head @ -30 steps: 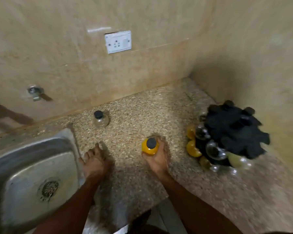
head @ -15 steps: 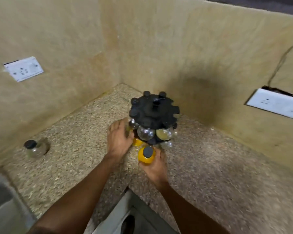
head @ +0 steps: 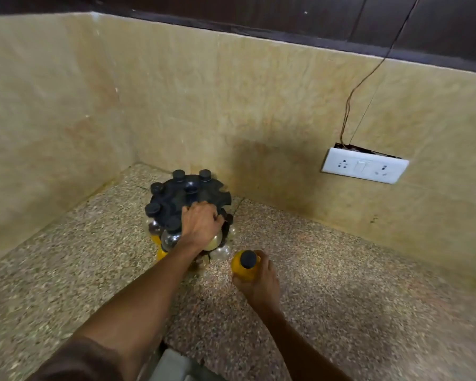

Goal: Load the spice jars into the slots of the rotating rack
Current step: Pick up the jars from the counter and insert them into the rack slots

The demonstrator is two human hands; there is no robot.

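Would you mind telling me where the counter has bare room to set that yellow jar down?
Bare counter lies right of the yellow jar, below the socket plate. More lies left of the rack. It is crowded where the left hand grips the rack.

Black rack [head: 188, 198] — yellow jar [head: 243, 266], black-capped

Speckled granite counter [head: 341, 298] in a corner, beige marble walls [head: 231, 92], white socket plate [head: 364, 165] with loose wires [head: 368, 78], dark panelling [head: 286, 15] above.
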